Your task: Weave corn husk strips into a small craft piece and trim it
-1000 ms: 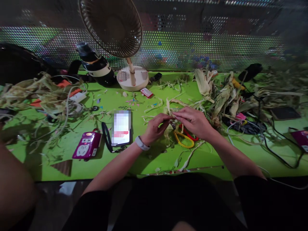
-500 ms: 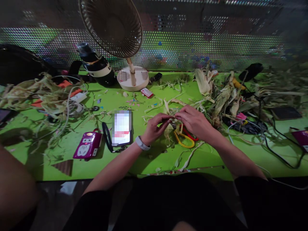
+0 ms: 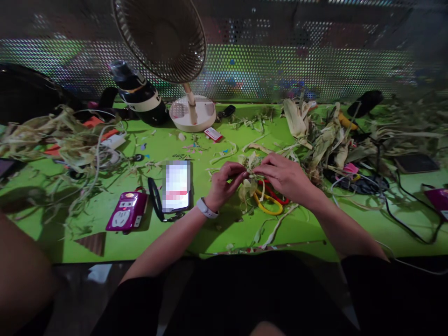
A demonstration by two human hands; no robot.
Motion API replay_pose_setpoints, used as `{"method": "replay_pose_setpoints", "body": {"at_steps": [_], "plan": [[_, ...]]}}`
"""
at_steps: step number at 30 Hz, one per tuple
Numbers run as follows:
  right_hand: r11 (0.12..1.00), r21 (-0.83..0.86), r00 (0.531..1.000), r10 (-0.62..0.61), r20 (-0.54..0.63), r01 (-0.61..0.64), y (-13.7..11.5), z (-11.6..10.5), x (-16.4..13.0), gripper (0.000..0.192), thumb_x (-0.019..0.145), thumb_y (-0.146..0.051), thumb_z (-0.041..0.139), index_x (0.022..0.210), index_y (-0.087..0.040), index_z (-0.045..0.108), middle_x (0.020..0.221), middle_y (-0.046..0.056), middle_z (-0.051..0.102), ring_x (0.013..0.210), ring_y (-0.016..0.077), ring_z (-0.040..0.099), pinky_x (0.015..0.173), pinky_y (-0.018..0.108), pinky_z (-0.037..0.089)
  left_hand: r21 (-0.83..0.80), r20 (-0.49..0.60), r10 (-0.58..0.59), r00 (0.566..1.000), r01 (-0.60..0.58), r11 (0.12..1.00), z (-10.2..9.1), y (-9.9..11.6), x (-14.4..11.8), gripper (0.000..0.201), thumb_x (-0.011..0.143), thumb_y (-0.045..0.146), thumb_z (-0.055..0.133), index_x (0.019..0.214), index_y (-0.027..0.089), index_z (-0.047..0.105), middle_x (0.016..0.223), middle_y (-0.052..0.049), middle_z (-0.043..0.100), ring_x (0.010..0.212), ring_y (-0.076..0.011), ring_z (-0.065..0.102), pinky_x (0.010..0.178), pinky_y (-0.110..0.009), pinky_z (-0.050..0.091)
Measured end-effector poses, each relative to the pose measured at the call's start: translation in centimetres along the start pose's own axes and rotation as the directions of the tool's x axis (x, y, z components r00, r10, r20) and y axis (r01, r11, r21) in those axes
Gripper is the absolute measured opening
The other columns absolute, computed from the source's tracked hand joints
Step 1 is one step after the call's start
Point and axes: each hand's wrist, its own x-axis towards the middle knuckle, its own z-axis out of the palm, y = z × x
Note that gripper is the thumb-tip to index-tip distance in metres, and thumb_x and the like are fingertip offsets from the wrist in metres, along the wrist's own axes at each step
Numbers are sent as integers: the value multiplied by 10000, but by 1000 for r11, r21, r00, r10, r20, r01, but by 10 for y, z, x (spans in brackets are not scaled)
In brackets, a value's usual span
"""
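Note:
Dried corn husk strips (image 3: 252,162) are pinched between the fingertips of both my hands, over the middle of the green table (image 3: 210,238). My left hand (image 3: 226,184), with a pale band on its wrist, grips the husk from the left, thumb and forefinger together. From the right, my right hand (image 3: 283,173) pinches the same bunch with bent fingers. Below the hands lie scissors with yellow loops (image 3: 268,205), and a red loop shows beside them; their blades are hidden under husk. Loose husk pieces hang down and lie around.
Left of my hands lies a lit phone (image 3: 177,184), beside a purple power strip (image 3: 128,211). A fan (image 3: 193,114) and a black bottle (image 3: 142,100) stand at the back. Husk heaps (image 3: 325,135) with cables lie on the right. Another person's limb (image 3: 24,270) shows at the left edge.
My left fingers have drawn slightly apart from the right ones and a little lower, showing more of the pale husk between them. The scissors stay where they were.

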Motion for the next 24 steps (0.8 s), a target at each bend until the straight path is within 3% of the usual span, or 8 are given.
{"method": "replay_pose_setpoints", "body": {"at_steps": [10,19,24], "plan": [[998,-51,999,-42,-1,42,-3,1,1,252,907,-132,483,1029,-202,693,927,69,640,839,169,574,645,261,399,170,57,52,997,-61,984,-2,1,0,129,895,265,585,877,145,630,748,-27,683,611,-76,625,573,-176,486],[1000,-25,999,12,35,-11,1,6,2,219,931,-148,455,987,-159,667,917,89,641,817,180,573,688,278,420,162,139,-5,990,-18,987,2,-2,-3,172,905,223,557,1026,145,653,907,-76,732,796,-129,690,718,-237,550],[999,33,997,26,72,-28,3,7,4,169,937,-192,475,988,-144,629,899,93,660,842,205,581,738,307,427,155,160,6,987,-31,987,1,0,-2,173,896,200,564,1038,145,646,920,-76,730,798,-133,697,718,-242,561]]}}
